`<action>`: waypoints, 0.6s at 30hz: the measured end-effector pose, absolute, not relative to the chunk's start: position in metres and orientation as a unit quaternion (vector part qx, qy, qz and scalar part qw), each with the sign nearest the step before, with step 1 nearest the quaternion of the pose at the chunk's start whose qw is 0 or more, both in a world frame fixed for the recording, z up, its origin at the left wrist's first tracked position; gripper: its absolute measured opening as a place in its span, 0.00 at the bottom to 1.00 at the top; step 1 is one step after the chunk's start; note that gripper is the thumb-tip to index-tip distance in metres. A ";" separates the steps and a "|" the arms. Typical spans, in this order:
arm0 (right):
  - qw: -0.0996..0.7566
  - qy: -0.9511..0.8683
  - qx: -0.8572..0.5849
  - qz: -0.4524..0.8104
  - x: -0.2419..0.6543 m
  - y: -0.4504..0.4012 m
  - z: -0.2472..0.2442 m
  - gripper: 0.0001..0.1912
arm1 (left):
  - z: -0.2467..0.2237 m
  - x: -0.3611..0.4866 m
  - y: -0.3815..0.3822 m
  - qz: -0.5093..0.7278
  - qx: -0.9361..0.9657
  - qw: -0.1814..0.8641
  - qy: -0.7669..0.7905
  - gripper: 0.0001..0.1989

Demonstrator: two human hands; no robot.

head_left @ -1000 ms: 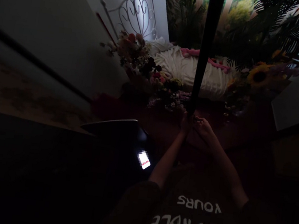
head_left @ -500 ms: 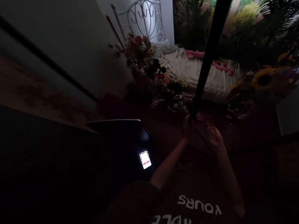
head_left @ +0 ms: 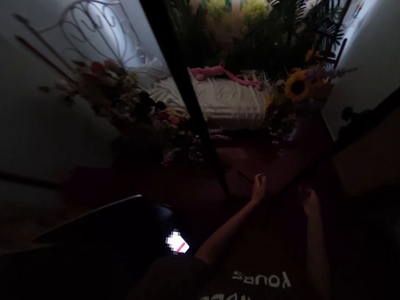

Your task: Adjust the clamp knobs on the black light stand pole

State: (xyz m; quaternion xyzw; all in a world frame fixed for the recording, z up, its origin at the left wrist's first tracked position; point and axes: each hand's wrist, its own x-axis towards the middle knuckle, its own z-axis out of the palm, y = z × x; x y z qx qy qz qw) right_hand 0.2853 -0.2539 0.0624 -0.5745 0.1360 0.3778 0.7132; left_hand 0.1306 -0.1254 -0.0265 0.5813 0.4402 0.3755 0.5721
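In the dim middle of the head view, my left hand (head_left: 259, 188) has its fingers closed around a thin dark stick-like piece (head_left: 245, 176) that points left. What this piece belongs to is too dark to make out. A tall dark pole (head_left: 180, 73) slants down to the floor just left of this hand, apart from it. My right hand (head_left: 310, 202) is off to the right, its fingers loosely bent and apart, with nothing visible in them. Shadow hides part of its fingertips, near a second dark bar (head_left: 374, 114).
Left of me, a lit phone (head_left: 177, 242) lies on a dark surface (head_left: 118, 213). Ahead stands a bed with a white cover (head_left: 224, 101), a pink plush toy (head_left: 217, 72) and a metal headboard (head_left: 91, 27). Flowers (head_left: 119, 90), a sunflower (head_left: 297, 86) and palm leaves surround it.
My view has turned and the pole now leans left in it. My left hand has come off the pole's lower end, holding the thin piece. My right hand has shifted right and down.
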 end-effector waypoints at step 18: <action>0.753 0.089 -0.282 0.588 0.336 -0.266 0.105 0.23 | 0.065 0.251 -0.140 0.286 0.749 0.573 0.168 0.19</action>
